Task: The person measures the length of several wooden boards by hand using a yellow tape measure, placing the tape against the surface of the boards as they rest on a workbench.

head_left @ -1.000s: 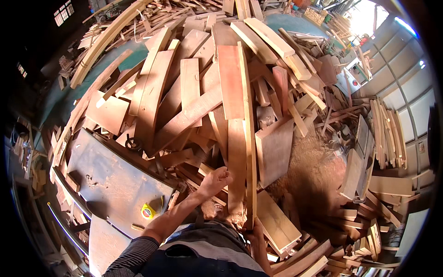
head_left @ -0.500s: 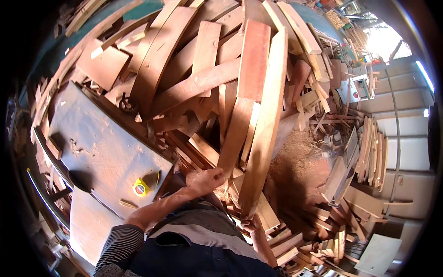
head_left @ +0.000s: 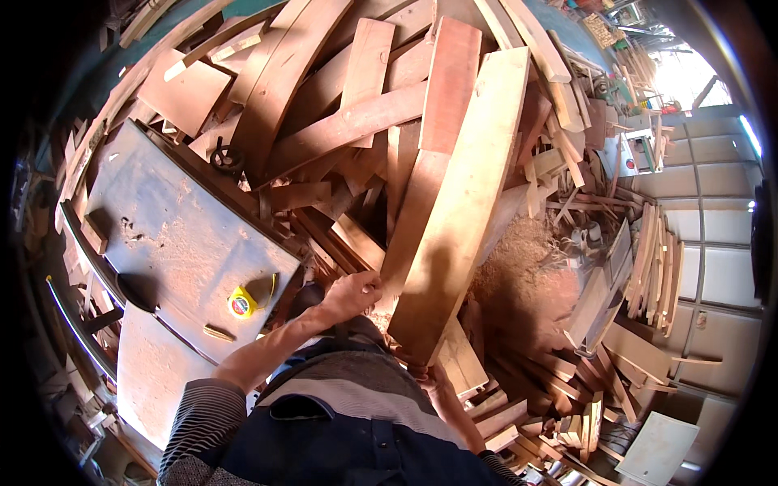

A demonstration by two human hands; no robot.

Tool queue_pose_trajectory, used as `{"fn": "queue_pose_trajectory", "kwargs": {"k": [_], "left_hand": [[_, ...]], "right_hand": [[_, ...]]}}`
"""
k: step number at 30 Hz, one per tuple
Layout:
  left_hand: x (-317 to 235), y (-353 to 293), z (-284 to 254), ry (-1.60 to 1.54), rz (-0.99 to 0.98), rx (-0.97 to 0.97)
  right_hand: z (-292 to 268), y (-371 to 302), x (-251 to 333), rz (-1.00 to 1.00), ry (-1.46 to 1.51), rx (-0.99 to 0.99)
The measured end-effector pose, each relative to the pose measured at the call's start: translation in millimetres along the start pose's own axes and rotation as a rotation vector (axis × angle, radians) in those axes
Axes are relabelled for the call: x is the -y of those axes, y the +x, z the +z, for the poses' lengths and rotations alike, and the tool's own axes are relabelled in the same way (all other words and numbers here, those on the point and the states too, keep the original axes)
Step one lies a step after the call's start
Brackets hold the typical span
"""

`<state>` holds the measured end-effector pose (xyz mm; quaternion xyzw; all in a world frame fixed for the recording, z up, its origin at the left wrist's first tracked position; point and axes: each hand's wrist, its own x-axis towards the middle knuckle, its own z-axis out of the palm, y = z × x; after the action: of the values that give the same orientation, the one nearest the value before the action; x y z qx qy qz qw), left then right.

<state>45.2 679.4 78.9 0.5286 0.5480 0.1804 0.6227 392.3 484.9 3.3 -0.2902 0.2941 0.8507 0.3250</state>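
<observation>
A long pale wooden plank (head_left: 466,202) slants up and away from my waist, its broad face turned up. My right hand (head_left: 423,373) grips its near end from below, and the plank hides part of the fingers. My left hand (head_left: 352,295) is closed just left of the plank, apart from it. Whatever those curled fingers may hold is too small to make out. Beside the pale plank lies a reddish-brown board (head_left: 416,211), with a redder board (head_left: 450,81) at its far end.
A dusty metal machine table (head_left: 194,235) stands at the left, with a yellow tape measure (head_left: 241,303) and a small wood offcut (head_left: 217,333) on it. Stacked boards (head_left: 284,89) fill the far side. Sawdust (head_left: 527,267) and scrap wood (head_left: 559,405) cover the floor at right.
The pale plank has rolled from its narrow edge to show its broad face, and its far end has shifted right. My left hand has moved slightly up and left.
</observation>
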Motion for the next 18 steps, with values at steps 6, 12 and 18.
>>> {"fn": "queue_pose_trajectory", "kwargs": {"k": [6,12,18], "left_hand": [[-10,-5,33,0.009,0.087,-0.111],[14,-6,72,0.015,0.107,-0.108],[19,-4,81,-0.01,0.098,-0.053]], "right_hand": [[-9,21,14,0.093,-0.036,0.124],[-18,38,24,0.125,-0.06,0.207],[-30,48,27,0.006,-0.214,0.174]]}}
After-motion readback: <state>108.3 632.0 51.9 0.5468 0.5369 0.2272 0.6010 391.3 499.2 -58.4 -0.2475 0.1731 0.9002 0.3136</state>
